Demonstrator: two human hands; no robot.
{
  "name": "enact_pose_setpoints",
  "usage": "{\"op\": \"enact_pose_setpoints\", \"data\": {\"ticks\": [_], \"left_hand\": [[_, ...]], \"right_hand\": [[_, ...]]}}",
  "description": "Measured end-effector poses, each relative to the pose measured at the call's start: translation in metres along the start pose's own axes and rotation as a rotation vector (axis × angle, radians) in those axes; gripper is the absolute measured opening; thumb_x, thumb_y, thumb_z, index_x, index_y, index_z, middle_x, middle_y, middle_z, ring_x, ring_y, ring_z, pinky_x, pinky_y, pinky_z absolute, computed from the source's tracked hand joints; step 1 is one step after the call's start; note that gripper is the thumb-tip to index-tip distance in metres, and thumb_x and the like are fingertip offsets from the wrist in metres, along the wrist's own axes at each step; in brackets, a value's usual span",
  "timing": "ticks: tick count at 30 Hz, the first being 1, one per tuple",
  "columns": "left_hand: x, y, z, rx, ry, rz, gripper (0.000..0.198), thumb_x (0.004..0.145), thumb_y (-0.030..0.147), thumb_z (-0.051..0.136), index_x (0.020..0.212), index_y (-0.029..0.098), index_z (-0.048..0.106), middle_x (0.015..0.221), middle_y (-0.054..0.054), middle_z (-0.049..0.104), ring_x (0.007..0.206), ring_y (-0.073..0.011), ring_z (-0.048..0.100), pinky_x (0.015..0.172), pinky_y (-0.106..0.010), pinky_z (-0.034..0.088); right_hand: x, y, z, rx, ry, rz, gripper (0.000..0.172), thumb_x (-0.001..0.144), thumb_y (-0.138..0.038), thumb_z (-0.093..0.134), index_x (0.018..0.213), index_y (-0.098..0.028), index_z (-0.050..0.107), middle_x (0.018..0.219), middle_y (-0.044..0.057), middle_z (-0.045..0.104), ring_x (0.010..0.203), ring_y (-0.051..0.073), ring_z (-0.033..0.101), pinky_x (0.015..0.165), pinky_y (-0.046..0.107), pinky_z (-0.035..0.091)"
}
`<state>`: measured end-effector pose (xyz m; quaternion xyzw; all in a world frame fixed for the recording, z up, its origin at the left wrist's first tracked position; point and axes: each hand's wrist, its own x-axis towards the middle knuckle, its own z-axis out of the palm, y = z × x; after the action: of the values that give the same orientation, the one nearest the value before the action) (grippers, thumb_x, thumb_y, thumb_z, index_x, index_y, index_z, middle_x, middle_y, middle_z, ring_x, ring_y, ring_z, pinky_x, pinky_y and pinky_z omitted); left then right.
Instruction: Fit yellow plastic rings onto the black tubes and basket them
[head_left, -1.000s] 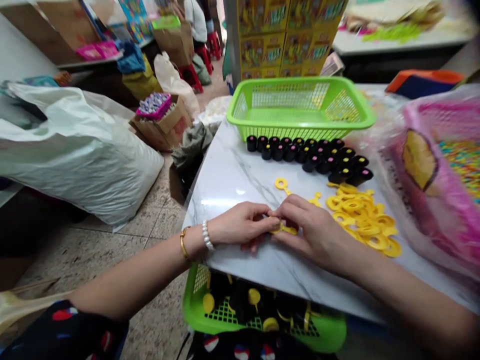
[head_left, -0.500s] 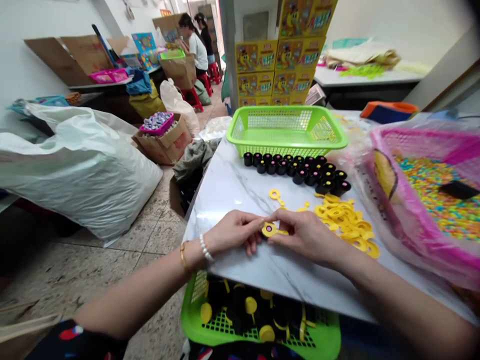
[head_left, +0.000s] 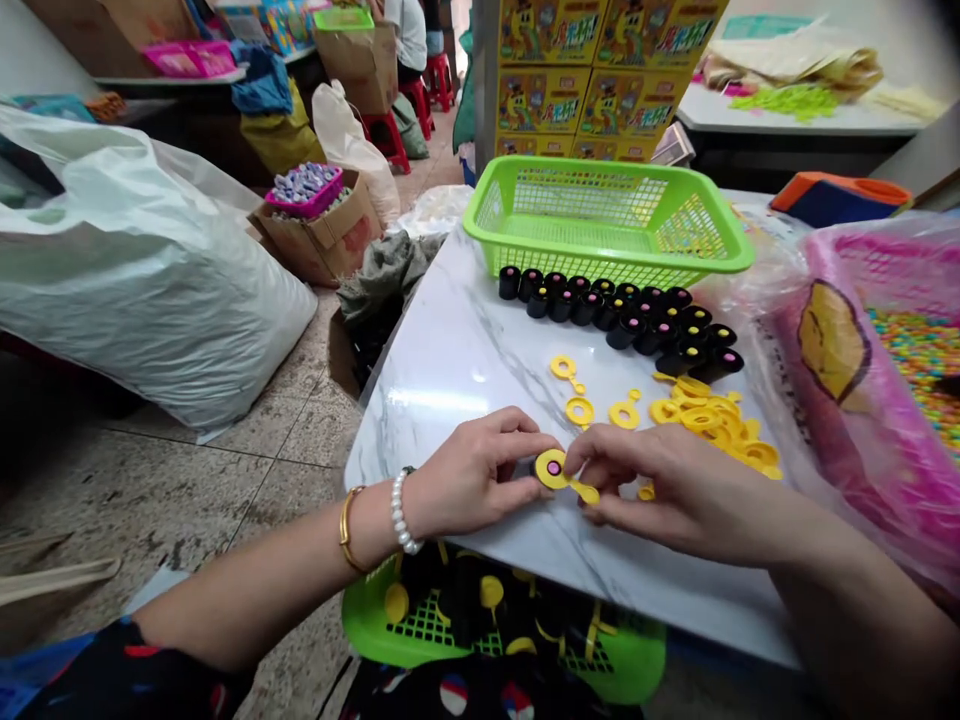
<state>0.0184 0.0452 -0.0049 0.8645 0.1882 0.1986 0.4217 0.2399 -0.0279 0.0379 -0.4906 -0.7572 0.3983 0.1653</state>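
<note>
My left hand (head_left: 480,470) pinches a small black cup, mostly hidden, between thumb and fingers just over the table. On the cup's top sits a yellow ring cap (head_left: 550,462) with a pink dot showing through its hole and a tab pointing right. My right hand (head_left: 660,480) grips that cap by its tab side, the index fingertip on the ring's edge and the thumb by the tab. Three loose yellow ring caps (head_left: 624,414) lie just beyond my fingers. A heap of the same caps (head_left: 705,415) is behind my right hand. Rows of black cups (head_left: 626,330) with pink or yellow dots stand farther back.
A green basket (head_left: 607,265) stands at the table's (head_left: 442,350) back. Another green basket (head_left: 622,670), holding black cups with yellow caps, sits below the front edge. To the right is a pink, plastic-lined basket (head_left: 885,400) of colourful beads. A large white sack (head_left: 150,290) stands left.
The view has tilted down and come closer. My right fingers have shifted along the yellow cap towards its tab, uncovering more of the ring; my left hand still grips the cup.
</note>
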Motion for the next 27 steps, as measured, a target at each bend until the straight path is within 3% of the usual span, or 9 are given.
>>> {"op": "enact_pose_setpoints", "data": {"ticks": [3, 8, 16, 18, 21, 23, 27], "left_hand": [[-0.002, 0.004, 0.004, 0.024, -0.048, 0.067, 0.022, 0.09, 0.024, 0.06, 0.11, 0.017, 0.066, 0.105, -0.008, 0.064, 0.092, -0.016, 0.061, 0.079, -0.027, 0.053], [-0.005, 0.006, 0.011, 0.065, -0.099, 0.04, 0.025, 0.092, 0.03, 0.057, 0.112, 0.017, 0.065, 0.108, -0.008, 0.063, 0.094, -0.0169, 0.062, 0.081, -0.028, 0.054], [-0.01, 0.013, 0.009, 0.162, -0.057, 0.062, 0.036, 0.086, 0.043, 0.063, 0.109, 0.015, 0.06, 0.102, -0.009, 0.063, 0.091, -0.0191, 0.061, 0.074, -0.028, 0.054], [-0.02, 0.02, 0.012, 0.188, -0.09, 0.112, 0.033, 0.087, 0.036, 0.059, 0.114, 0.015, 0.057, 0.1, -0.007, 0.062, 0.085, -0.0174, 0.061, 0.07, -0.028, 0.054], [-0.039, 0.031, 0.018, 0.322, -0.226, 0.287, 0.024, 0.086, 0.029, 0.056, 0.107, 0.017, 0.057, 0.094, -0.005, 0.061, 0.069, -0.0155, 0.057, 0.056, -0.029, 0.05], [-0.049, 0.036, 0.021, 0.423, -0.329, 0.398, 0.014, 0.085, 0.026, 0.059, 0.096, 0.017, 0.058, 0.089, -0.004, 0.06, 0.059, -0.0144, 0.051, 0.047, -0.03, 0.044], [-0.061, 0.042, 0.024, 0.479, -0.413, 0.401, 0.012, 0.082, 0.022, 0.069, 0.086, 0.02, 0.058, 0.087, -0.001, 0.063, 0.056, -0.0121, 0.053, 0.046, -0.028, 0.044]], "right_hand": [[0.008, 0.003, 0.002, 0.111, 0.039, 0.033, 0.016, 0.087, -0.029, 0.063, 0.101, -0.023, 0.056, 0.068, -0.006, 0.065, 0.06, 0.01, 0.058, 0.059, 0.021, 0.044], [0.015, 0.0, 0.01, 0.111, -0.023, 0.215, 0.015, 0.091, -0.033, 0.058, 0.097, -0.023, 0.049, 0.064, -0.008, 0.054, 0.058, 0.01, 0.05, 0.054, 0.021, 0.038], [0.018, -0.004, 0.02, 0.091, 0.053, 0.196, 0.015, 0.09, -0.035, 0.059, 0.096, -0.022, 0.053, 0.058, -0.009, 0.053, 0.054, 0.01, 0.048, 0.052, 0.022, 0.037], [0.018, 0.002, 0.016, 0.035, 0.166, 0.153, 0.018, 0.089, -0.039, 0.06, 0.094, -0.022, 0.058, 0.058, -0.007, 0.056, 0.053, 0.011, 0.049, 0.052, 0.023, 0.038], [0.02, 0.02, 0.008, -0.208, 0.547, 0.126, 0.02, 0.089, -0.04, 0.06, 0.088, -0.02, 0.064, 0.068, -0.001, 0.063, 0.061, 0.014, 0.055, 0.059, 0.028, 0.044], [0.023, 0.033, 0.007, -0.427, 0.723, 0.08, 0.02, 0.09, -0.037, 0.059, 0.09, -0.018, 0.067, 0.082, 0.005, 0.068, 0.077, 0.02, 0.06, 0.073, 0.034, 0.048], [0.035, 0.054, 0.015, -0.714, 0.668, 0.0, 0.036, 0.089, -0.035, 0.06, 0.119, -0.014, 0.066, 0.119, 0.016, 0.064, 0.115, 0.034, 0.051, 0.099, 0.049, 0.043]]}}
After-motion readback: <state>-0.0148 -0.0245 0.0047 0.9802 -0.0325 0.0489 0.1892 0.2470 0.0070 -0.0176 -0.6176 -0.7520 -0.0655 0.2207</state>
